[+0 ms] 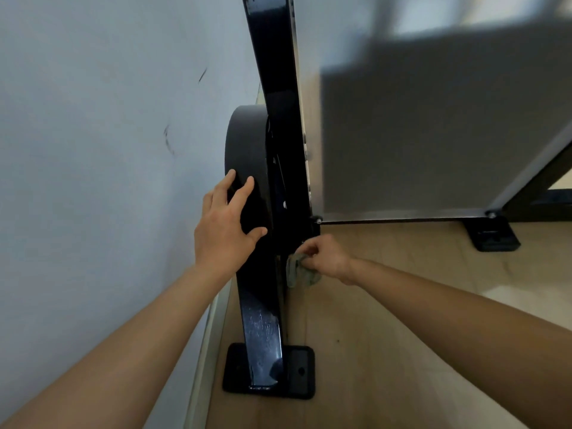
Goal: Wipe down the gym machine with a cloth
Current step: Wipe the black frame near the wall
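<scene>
Mid-wipe: right hand (322, 253) clenches the cloth (298, 270) vs the lower right side of the black gym machine (263, 329). Left hand (226, 224), fingers spread, braces its curved cover. Next prob. down toward the foot plate (301, 371).

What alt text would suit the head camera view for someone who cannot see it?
Seen from above, a person's right hand presses a bunched grey cloth low against a black gym machine, while the left hand rests with fingers spread on its rounded cover. The machine stands on a wooden floor beside a pale wall.
</scene>
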Motion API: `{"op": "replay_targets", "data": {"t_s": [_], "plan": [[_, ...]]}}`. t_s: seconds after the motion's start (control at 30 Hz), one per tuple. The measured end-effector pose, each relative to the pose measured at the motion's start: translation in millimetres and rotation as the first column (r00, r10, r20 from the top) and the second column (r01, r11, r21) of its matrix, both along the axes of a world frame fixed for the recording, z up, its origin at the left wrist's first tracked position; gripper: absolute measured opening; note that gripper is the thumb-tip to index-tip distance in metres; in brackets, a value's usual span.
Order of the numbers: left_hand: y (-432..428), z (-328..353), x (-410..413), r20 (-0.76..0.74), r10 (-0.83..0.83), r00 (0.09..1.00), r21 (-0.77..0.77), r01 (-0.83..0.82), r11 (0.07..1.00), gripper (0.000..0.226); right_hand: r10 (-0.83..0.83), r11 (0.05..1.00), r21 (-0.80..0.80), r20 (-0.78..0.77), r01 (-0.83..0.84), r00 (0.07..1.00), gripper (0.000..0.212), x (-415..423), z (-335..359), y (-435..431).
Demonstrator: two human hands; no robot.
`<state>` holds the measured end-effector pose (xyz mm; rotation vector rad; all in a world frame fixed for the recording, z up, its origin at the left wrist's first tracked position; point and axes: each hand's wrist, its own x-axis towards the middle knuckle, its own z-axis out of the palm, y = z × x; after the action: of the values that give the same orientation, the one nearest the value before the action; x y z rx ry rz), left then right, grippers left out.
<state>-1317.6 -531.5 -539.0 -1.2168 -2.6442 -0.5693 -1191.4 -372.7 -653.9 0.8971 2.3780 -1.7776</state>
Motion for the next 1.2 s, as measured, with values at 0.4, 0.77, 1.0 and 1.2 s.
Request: {"op": "replay_targets", "data": {"t_s": [0.4,0.77,1.0,1.2], "plan": [[-4,-3,-5,0.026,-0.047,0.999,0.010,0.047,0.999,0.095,0.511,0.689,0.588,0.021,-0.424,0.860,0.055,-34,-50,14],[-3,-5,-9,0.030,-0.045,0.999,0.007,0.045,0.999,0.095,0.669,0.310,0.839,0.142,-0.447,0.730,0.061,-38,-89,15],[-4,-8,-9,0.047,-0.047,0.998,0.009,0.046,0.999,0.096,0.630,0.329,0.788,0.228,-0.521,0.743,0.063,-58,-94,34],[-1,-8,-8,0.043,-0.034,0.998,0.000,0.034,0.999,0.095,0.571,0.399,0.750,0.247,-0.527,0.783,0.063,-73,-83,46]]}}
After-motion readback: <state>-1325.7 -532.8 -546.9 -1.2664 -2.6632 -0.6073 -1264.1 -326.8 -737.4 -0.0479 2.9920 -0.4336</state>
